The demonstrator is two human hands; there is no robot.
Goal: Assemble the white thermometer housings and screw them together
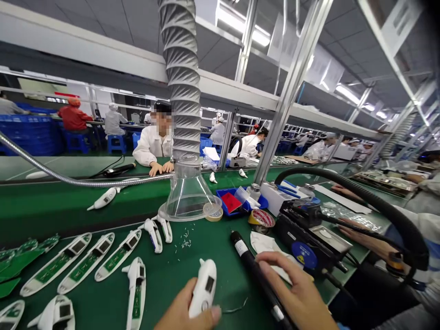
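Row of open white housings (82, 261) with green PCBs on the green bench mat (206, 256); small white bits (185, 240) sit just right of them, too small to call. Left hand (182, 305) closed around a white handheld device (202, 288) with a small display, low on the mat. Right hand (295, 288) curled over a black pen-shaped driver (256, 275), looks gripped, though the fingers partly hide it. Soldering station (309, 238) just beyond; co-worker's hand (360, 236) further right.
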